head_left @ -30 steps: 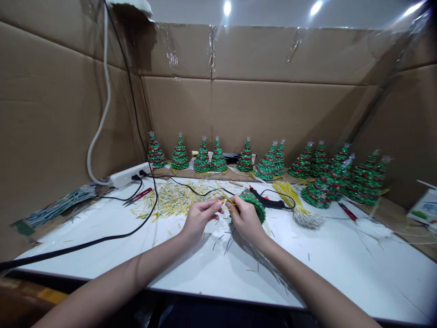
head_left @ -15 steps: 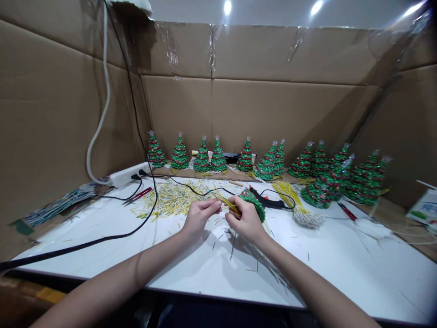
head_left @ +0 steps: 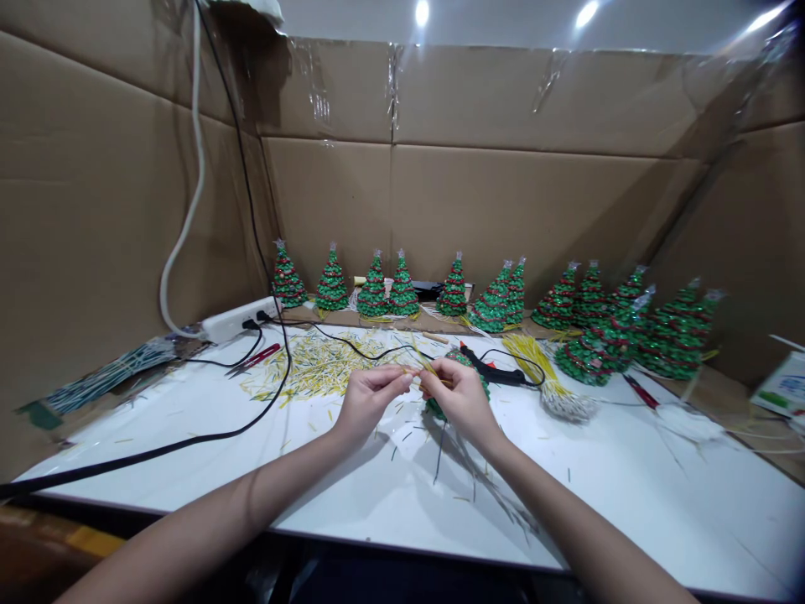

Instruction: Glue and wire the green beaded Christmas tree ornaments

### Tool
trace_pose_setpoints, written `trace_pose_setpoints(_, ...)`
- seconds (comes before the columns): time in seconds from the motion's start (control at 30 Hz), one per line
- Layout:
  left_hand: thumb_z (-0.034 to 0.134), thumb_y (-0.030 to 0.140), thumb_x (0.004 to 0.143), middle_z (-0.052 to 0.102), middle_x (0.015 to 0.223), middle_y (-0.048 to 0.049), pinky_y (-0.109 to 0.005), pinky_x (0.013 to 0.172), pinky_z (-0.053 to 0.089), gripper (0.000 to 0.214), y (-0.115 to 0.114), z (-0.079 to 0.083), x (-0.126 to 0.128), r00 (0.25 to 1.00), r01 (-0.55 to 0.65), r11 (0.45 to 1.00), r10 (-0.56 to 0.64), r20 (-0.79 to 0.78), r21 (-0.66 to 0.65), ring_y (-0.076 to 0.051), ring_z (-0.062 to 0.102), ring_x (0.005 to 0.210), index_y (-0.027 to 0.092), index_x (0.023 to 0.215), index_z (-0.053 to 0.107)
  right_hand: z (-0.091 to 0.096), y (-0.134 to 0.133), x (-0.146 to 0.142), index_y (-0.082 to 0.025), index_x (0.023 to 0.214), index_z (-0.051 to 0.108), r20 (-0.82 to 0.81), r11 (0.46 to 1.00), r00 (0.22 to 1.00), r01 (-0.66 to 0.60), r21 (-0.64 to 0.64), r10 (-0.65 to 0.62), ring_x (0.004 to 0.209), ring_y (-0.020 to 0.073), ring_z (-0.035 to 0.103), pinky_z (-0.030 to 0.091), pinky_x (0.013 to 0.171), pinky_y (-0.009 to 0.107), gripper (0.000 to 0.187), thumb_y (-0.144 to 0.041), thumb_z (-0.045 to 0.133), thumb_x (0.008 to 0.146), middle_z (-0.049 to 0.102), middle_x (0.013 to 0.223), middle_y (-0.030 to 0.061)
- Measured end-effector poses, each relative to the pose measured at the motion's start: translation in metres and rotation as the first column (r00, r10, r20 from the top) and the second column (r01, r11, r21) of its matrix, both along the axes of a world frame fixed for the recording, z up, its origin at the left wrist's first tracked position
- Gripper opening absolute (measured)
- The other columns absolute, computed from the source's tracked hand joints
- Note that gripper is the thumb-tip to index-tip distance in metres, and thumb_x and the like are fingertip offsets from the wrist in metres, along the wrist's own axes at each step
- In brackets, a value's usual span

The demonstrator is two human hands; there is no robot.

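Observation:
Over the middle of the table my two hands come together at the fingertips. My right hand [head_left: 464,401] is closed round thin yellow wires [head_left: 423,356], whose ends stick up past the fingers. My left hand [head_left: 370,401] pinches at those same wires, though the fingers hide just where it grips. Partly behind my right hand is a small green beaded Christmas tree [head_left: 435,409], with thin dark wires trailing from it over the white table [head_left: 302,478].
Cut wire bits [head_left: 320,362] lie piled at the centre left, near pliers [head_left: 255,359]. A black glue gun [head_left: 503,373] and a yellow-white wire bundle [head_left: 547,386] are to the right. Several finished trees [head_left: 453,289] line the back. A black cable [head_left: 207,438] crosses the left side.
My fingertips have drawn closer together and the yellow wires now point more steeply upward. My right hand has shifted slightly, and the tree behind it shows lower down.

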State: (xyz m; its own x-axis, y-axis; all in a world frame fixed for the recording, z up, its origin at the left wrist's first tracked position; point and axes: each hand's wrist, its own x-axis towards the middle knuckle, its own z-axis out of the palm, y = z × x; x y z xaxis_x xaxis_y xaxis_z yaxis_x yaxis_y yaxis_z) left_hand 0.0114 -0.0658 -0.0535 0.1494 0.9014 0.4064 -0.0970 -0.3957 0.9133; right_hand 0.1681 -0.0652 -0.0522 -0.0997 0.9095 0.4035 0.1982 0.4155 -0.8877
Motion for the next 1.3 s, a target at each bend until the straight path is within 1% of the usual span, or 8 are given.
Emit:
trace_pose_setpoints(0.17, 0.069, 0.031, 0.075, 0.07, 0.079, -0.0068, -0.026, 0.071, 0.047, 0.022, 0.0015, -0.0005, -0.0008, 1.0, 0.002, 1.0, -0.002, 0.012, -0.003, -0.018, 0.061, 0.077, 0.014, 0.061, 0.07, 0.001, 0.0021, 0.0035, -0.015, 0.074, 0.063, -0.028, 0.995, 0.995, -0.094, -0.046, 0.093, 0.059, 0.0136, 0.058, 0.044, 0.055, 0.023, 0.02, -0.035, 0.065, 0.076, 0.061, 0.066, 0.001)
trace_pose_setpoints(0.27, 0.069, 0.03, 0.076, 0.069, 0.083, -0.0076, -0.028, 0.075, 0.046, 0.023, 0.0042, -0.0027, -0.001, 1.0, 0.006, 1.0, -0.006, 0.023, 0.023, -0.019, 0.061, 0.083, 0.014, 0.059, 0.069, -0.0001, 0.0028, 0.0036, -0.015, 0.072, 0.062, -0.095, 0.993, 0.99, -0.109, -0.052, 0.104, 0.057, 0.013, 0.057, 0.045, 0.055, 0.023, 0.024, -0.038, 0.066, 0.076, 0.06, 0.063, 0.0003)
trace_pose_setpoints(0.37, 0.069, 0.03, 0.075, 0.066, 0.081, -0.0074, -0.028, 0.078, 0.044, 0.028, 0.0061, -0.0041, -0.0008, 1.0, -0.019, 0.999, 0.018, 0.017, 0.036, -0.019, 0.058, 0.085, 0.015, 0.052, 0.066, -0.0009, 0.0025, 0.0031, -0.015, 0.07, 0.061, -0.137, 0.993, 0.986, -0.1, -0.062, 0.091, 0.057, 0.0131, 0.056, 0.045, 0.056, 0.024, 0.027, -0.041, 0.066, 0.075, 0.059, 0.062, 0.0003)
trace_pose_setpoints(0.47, 0.069, 0.033, 0.074, 0.063, 0.072, -0.0066, -0.027, 0.071, 0.044, 0.031, 0.0061, -0.0038, -0.0005, 1.0, -0.026, 1.0, 0.026, -0.014, -0.001, -0.017, 0.056, 0.077, 0.014, 0.05, 0.065, -0.0023, 0.0019, 0.0022, -0.015, 0.07, 0.061, -0.137, 0.995, 0.988, -0.086, -0.059, 0.077, 0.059, 0.0136, 0.056, 0.045, 0.056, 0.024, 0.027, -0.041, 0.066, 0.075, 0.058, 0.063, 0.0004)
trace_pose_setpoints(0.57, 0.07, 0.035, 0.073, 0.061, 0.071, -0.0068, -0.025, 0.065, 0.043, 0.03, 0.0058, -0.0042, -0.0002, 1.0, -0.012, 1.0, 0.012, -0.018, -0.017, -0.017, 0.054, 0.076, 0.015, 0.051, 0.067, -0.0038, 0.0016, 0.0008, -0.016, 0.071, 0.06, -0.123, 0.996, 0.99, -0.079, -0.048, 0.073, 0.06, 0.014, 0.057, 0.045, 0.058, 0.024, 0.025, -0.039, 0.066, 0.076, 0.058, 0.063, 0.0003)
trace_pose_setpoints(0.8, 0.071, 0.038, 0.072, 0.062, 0.067, -0.006, -0.025, 0.063, 0.042, 0.031, 0.0055, -0.007, 0.0023, 1.0, 0.005, 1.0, -0.005, -0.003, -0.03, -0.016, 0.053, 0.071, 0.015, 0.051, 0.067, -0.0053, 0.0007, -0.0011, -0.015, 0.073, 0.062, -0.049, 0.997, 0.997, -0.057, -0.049, 0.055, 0.059, 0.0142, 0.056, 0.043, 0.055, 0.024, 0.025, -0.039, 0.064, 0.078, 0.061, 0.066, 0.0019)
trace_pose_setpoints(0.97, 0.071, 0.038, 0.072, 0.059, 0.06, -0.004, -0.027, 0.066, 0.04, 0.036, 0.0038, -0.0047, 0.0029, 1.0, 0.003, 0.999, -0.004, -0.017, -0.034, -0.016, 0.051, 0.068, 0.016, 0.046, 0.061, -0.0074, 0.0009, -0.0011, -0.014, 0.075, 0.063, -0.028, 0.999, 0.999, -0.018, -0.032, 0.017, 0.058, 0.0137, 0.053, 0.04, 0.054, 0.023, 0.025, -0.039, 0.064, 0.079, 0.06, 0.065, 0.0018)
trace_pose_setpoints(1.3, 0.067, 0.043, 0.074, 0.063, 0.067, -0.0047, -0.028, 0.075, 0.041, 0.039, 0.0088, -0.0076, -0.0035, 0.998, -0.024, 0.999, 0.023, -0.062, -0.021, -0.019, 0.055, 0.077, 0.017, 0.047, 0.058, -0.0081, 0.0009, -0.0011, -0.015, 0.075, 0.062, -0.018, 0.999, 1.0, -0.003, -0.035, 0.002, 0.057, 0.0133, 0.052, 0.039, 0.053, 0.023, 0.028, -0.043, 0.063, 0.079, 0.06, 0.064, 0.0013)
